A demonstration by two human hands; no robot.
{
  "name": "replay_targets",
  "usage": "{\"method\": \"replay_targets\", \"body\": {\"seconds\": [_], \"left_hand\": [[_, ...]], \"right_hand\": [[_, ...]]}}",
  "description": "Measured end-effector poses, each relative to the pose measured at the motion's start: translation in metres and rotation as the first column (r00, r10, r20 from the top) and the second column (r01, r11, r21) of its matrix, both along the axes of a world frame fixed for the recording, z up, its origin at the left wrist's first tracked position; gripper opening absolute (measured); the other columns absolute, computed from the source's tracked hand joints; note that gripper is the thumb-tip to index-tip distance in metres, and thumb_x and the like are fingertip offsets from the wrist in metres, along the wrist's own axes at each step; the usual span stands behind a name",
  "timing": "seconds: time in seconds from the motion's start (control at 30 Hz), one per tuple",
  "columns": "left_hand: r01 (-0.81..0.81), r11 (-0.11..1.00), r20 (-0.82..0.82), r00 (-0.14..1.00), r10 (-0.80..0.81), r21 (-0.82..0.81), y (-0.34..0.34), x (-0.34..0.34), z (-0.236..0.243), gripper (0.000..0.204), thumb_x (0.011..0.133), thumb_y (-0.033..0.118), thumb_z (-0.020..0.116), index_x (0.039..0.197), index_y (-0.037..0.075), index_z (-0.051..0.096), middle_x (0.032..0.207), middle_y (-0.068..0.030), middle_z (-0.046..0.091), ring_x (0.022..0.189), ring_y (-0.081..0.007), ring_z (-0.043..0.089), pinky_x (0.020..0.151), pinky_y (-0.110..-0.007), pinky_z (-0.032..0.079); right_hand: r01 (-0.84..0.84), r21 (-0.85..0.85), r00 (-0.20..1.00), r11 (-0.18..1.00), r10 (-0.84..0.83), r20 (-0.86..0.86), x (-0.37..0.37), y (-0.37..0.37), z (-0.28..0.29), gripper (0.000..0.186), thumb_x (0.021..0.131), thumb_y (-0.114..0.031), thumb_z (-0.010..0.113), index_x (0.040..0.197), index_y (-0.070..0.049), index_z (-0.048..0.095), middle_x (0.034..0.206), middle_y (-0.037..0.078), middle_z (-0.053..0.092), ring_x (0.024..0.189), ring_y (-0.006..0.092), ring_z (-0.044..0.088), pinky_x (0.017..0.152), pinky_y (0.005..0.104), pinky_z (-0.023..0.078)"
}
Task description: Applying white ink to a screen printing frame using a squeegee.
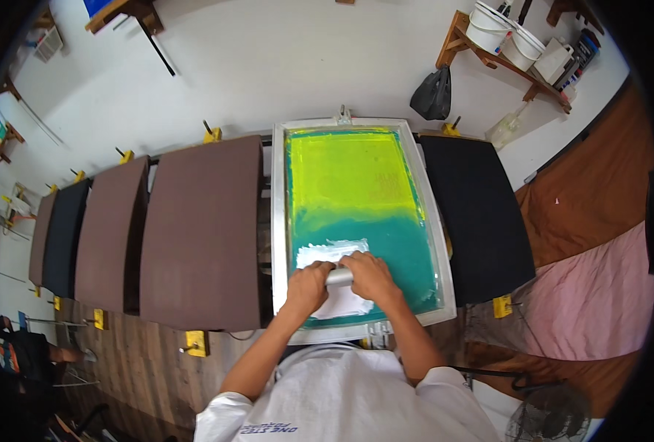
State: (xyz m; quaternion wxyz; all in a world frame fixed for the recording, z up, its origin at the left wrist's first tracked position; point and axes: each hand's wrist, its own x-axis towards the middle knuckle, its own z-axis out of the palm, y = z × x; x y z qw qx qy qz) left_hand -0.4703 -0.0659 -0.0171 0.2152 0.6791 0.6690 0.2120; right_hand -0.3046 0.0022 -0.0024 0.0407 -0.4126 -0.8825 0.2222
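Observation:
Both of my hands are closed on a grey squeegee (339, 277), my left hand (311, 286) at its left end and my right hand (369, 275) at its right. The squeegee rests over the near half of a screen printing frame (280, 191) with a pale metal border. White ink (334, 251) lies in a patch around and beneath the squeegee. The mesh (397, 247) is teal in its near part and yellow-green in its far part. My hands hide much of the squeegee, and its blade cannot be made out.
Brown fabric-covered boards (202, 228) stand in a row to the left, and a black board (476, 221) to the right. Yellow clamps (197, 343) stick out along both edges. White buckets (487, 28) sit on a wall shelf, with a dark bag (432, 93) hanging below. A fan (548, 414) is at lower right.

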Motion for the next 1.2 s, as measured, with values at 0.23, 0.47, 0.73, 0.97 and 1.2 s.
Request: {"method": "replay_targets", "body": {"seconds": [0.23,0.47,0.73,0.97,1.2], "left_hand": [[0.051,0.999,0.068,0.996,-0.050,-0.014,-0.056,0.016,0.002,0.051,0.064,-0.009,0.064,0.113,0.004,0.062,0.110,-0.0163,0.064,0.093,-0.0371,0.065,0.078,-0.046,0.054],[0.120,0.979,0.089,0.990,-0.107,-0.162,-0.080,0.018,0.021,0.047,0.067,-0.004,0.064,0.113,0.007,0.065,0.103,-0.0146,0.068,0.090,-0.0356,0.067,0.076,-0.045,0.053],[-0.002,0.999,0.044,0.999,0.004,-0.046,0.015,-0.008,0.002,0.042,0.070,-0.005,0.062,0.109,0.008,0.069,0.101,-0.0175,0.069,0.090,-0.0382,0.067,0.079,-0.046,0.054],[-0.015,0.999,0.045,0.999,0.017,-0.040,0.003,-0.001,-0.010,0.046,0.070,-0.009,0.061,0.111,0.009,0.069,0.106,-0.0168,0.068,0.090,-0.0389,0.067,0.080,-0.045,0.055],[-0.040,0.997,0.080,0.996,0.046,-0.069,-0.032,0.013,-0.006,0.050,0.068,-0.011,0.059,0.113,0.009,0.068,0.106,-0.0175,0.068,0.086,-0.0399,0.067,0.078,-0.045,0.056]], "right_hand": [[0.019,0.015,0.999,1.000,-0.019,-0.026,0.017,-0.061,-0.010,0.041,0.070,0.005,0.062,0.110,-0.007,0.062,0.108,0.011,0.061,0.106,0.0326,0.057,0.084,0.0464,0.048],[-0.017,-0.141,0.997,0.990,0.027,0.070,0.026,-0.082,0.018,0.041,0.070,0.003,0.062,0.110,-0.008,0.065,0.109,0.011,0.061,0.106,0.0320,0.058,0.087,0.0466,0.046],[0.026,0.010,0.999,1.000,-0.026,0.031,-0.012,0.015,-0.001,0.033,0.069,0.002,0.066,0.101,-0.007,0.069,0.099,0.016,0.067,0.098,0.0362,0.063,0.081,0.0492,0.051],[0.063,-0.029,0.998,0.998,-0.063,0.005,-0.009,0.003,-0.012,0.034,0.067,0.003,0.067,0.100,-0.005,0.068,0.098,0.016,0.066,0.099,0.0368,0.061,0.085,0.0464,0.053],[0.058,-0.029,0.997,0.998,-0.060,-0.048,0.005,-0.036,-0.013,0.039,0.063,0.005,0.067,0.102,-0.001,0.067,0.097,0.017,0.064,0.095,0.0373,0.059,0.083,0.0459,0.052]]}}
